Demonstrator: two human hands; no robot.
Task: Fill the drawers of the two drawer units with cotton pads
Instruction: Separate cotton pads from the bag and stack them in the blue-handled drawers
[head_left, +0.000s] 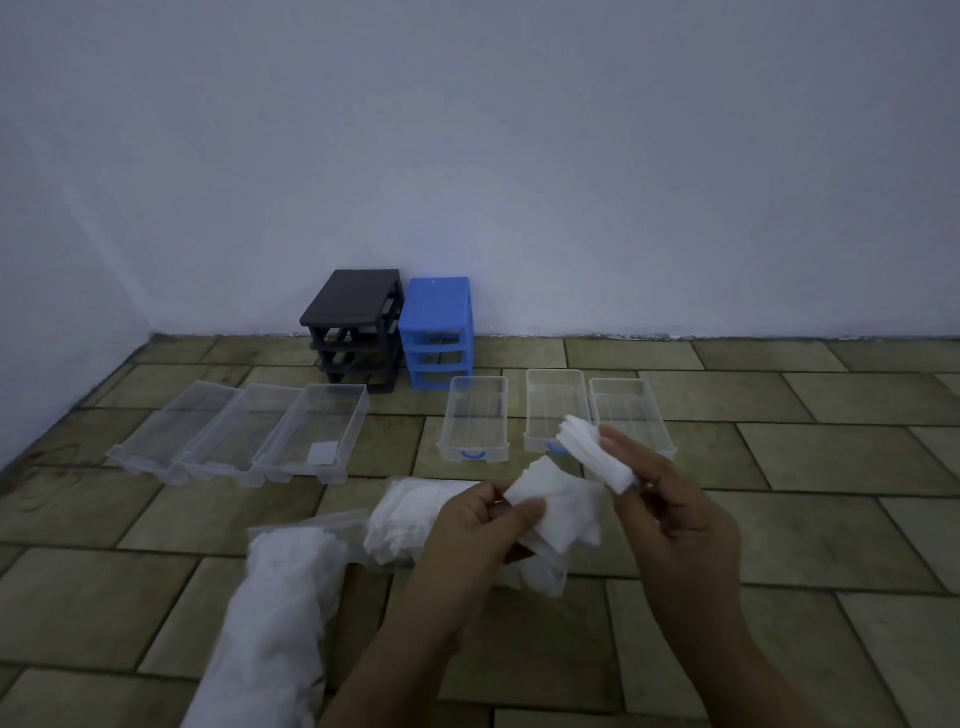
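Right hand (670, 499) pinching pad stack (597, 452), left hand (478, 525) gripping loose pads (561, 512) (above bare tiles), clear drawers (472, 421) beyond

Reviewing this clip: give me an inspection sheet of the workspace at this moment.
Surface: tiled floor, dim light.
Job's things: black drawer unit and blue drawer unit, frames without drawers, by the wall; six clear drawers on the floor, one holding a pad; loose cotton pads; bag of pads.
Clutter: nothing seen.
Grippers: left hand pinches a single pad; right hand grips a pad stack.
Cables: nothing seen.
Surroundings: plain wall.
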